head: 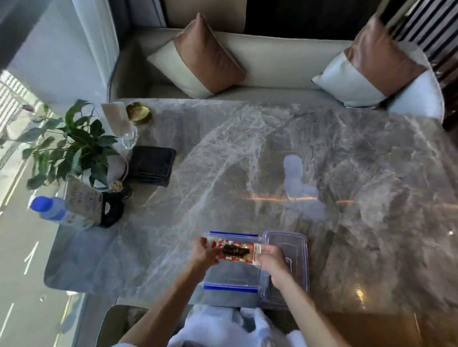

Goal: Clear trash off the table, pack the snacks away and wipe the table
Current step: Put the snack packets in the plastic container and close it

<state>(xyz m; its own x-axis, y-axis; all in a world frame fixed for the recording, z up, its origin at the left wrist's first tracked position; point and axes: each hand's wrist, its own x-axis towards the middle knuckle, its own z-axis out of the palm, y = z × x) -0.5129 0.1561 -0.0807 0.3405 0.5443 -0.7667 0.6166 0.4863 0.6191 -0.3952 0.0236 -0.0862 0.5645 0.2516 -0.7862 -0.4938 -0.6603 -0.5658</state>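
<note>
Both hands, left hand (204,253) and right hand (270,260), pinch opposite ends of a snack packet (234,251). It hangs over a clear container (232,279) on the marble table (331,181).

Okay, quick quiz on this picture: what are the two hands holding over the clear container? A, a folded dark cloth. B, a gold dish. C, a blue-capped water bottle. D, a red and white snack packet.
D: the left hand and right hand each grip one end of the red and white snack packet above the clear container.
</note>
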